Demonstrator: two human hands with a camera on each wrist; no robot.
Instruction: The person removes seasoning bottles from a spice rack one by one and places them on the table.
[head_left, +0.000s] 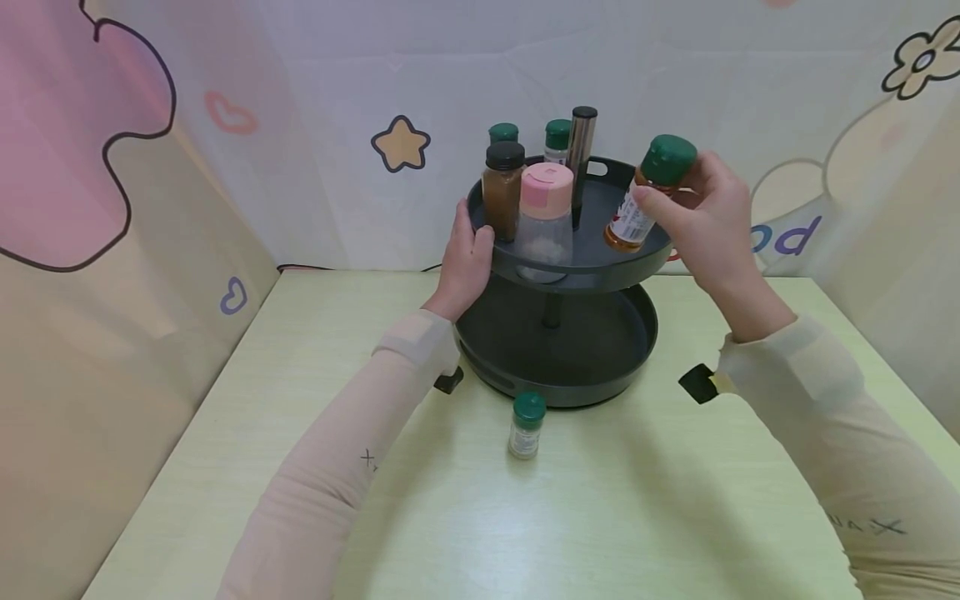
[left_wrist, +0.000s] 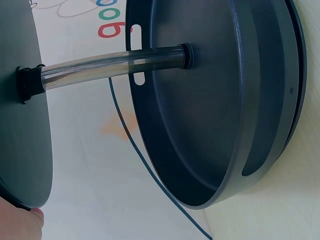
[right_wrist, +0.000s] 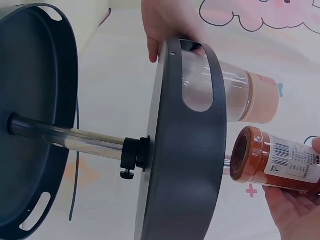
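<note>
A black two-tier rack (head_left: 555, 392) stands on the table, its upper tray (head_left: 633, 271) carried on a central post. My left hand (head_left: 467, 262) grips that tray's left rim, thumb on the near side. In my right hand (head_left: 716, 221) is a spice jar (head_left: 630, 221) with a green cap and white label, tilted over the right part of the upper tray. Reddish-brown contents show through its glass in the right wrist view. On the tray stand a pink-capped clear jar (head_left: 546, 225), a black-capped brown spice jar (head_left: 502, 192), a dark metallic cylinder (head_left: 582, 150) and two green-capped jars (head_left: 557, 137).
Another small green-capped jar (head_left: 527, 429) stands on the table (head_left: 600, 517) in front of the rack. The lower tray (left_wrist: 200, 125) has raised walls with slots. A patterned cloth (head_left: 322, 167) hangs behind, and a thin dark cable (left_wrist: 150, 165) runs along the back.
</note>
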